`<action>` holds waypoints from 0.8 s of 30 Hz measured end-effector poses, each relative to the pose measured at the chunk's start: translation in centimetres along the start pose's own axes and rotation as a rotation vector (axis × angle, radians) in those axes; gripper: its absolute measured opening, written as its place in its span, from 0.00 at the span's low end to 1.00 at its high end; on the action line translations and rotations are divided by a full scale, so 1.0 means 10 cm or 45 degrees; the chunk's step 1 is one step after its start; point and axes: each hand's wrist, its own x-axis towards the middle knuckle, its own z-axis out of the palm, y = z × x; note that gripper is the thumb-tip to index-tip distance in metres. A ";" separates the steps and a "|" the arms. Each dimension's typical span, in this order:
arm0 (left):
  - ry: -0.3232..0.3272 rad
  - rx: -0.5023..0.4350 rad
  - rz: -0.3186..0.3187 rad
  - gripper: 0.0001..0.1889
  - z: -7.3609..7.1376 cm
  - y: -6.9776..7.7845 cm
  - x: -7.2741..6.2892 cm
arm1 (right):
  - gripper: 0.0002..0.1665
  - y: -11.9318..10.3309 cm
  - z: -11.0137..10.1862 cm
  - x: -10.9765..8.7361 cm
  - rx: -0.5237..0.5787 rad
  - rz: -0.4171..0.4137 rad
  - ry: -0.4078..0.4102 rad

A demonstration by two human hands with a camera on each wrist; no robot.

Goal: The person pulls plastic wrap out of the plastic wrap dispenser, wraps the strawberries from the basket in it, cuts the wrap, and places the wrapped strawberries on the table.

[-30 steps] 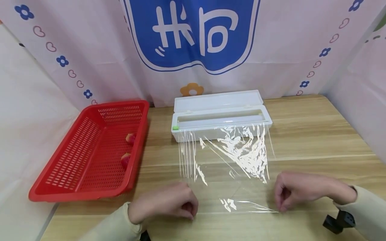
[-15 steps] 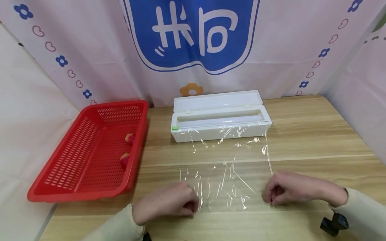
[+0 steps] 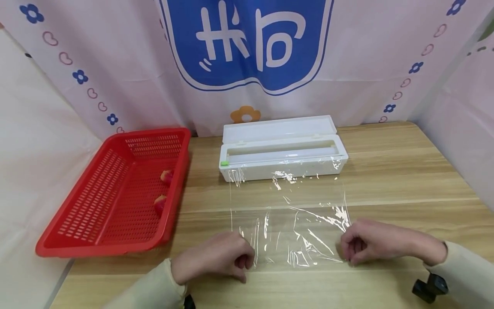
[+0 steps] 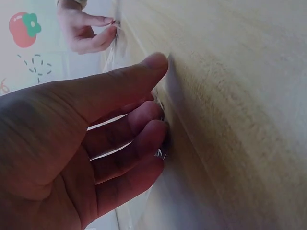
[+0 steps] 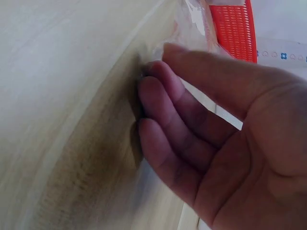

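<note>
A sheet of clear cling film (image 3: 289, 240) stretches forward over the table from a white cling film dispenser (image 3: 285, 169) with its lid up. My right hand (image 3: 370, 242) pinches the film's front right corner between thumb and index finger; the left wrist view shows this right hand (image 4: 91, 31) too. My left hand (image 3: 220, 257) lies over the front left corner, which it hides. In the left wrist view its fingers (image 4: 148, 139) are bent beside the film near the tabletop, the thumb a little apart. I cannot tell whether this hand pinches the film.
A red plastic basket (image 3: 170, 223) stands on the left, with two red fruits (image 3: 167, 177) inside by its right wall. The wooden table (image 3: 417, 180) backs onto a printed curtain (image 3: 127, 51). A green slider (image 3: 224, 163) sits at the dispenser's left end.
My right hand has shifted a little left and up with the film corner. The bunched, shiny film has spread flatter and now reaches my left hand, which has stayed nearly in place.
</note>
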 end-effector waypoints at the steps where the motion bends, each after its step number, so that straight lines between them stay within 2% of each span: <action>1: -0.002 -0.007 -0.001 0.14 0.00 -0.01 -0.01 | 0.06 0.00 0.00 0.01 -0.017 -0.012 0.004; 8: 0.000 0.008 -0.016 0.16 0.04 -0.04 -0.03 | 0.14 0.03 0.06 0.06 -0.116 -0.087 0.050; 15: -0.012 0.008 -0.043 0.18 0.02 0.01 -0.08 | 0.19 0.04 0.10 0.09 -0.189 -0.120 0.081; 20: 0.060 -0.047 -0.006 0.15 -0.16 0.11 -0.19 | 0.21 0.05 0.11 0.10 -0.236 -0.167 0.097; 24: 0.190 -0.086 -0.009 0.12 -0.41 0.19 -0.36 | 0.21 0.05 0.12 0.11 -0.251 -0.184 0.112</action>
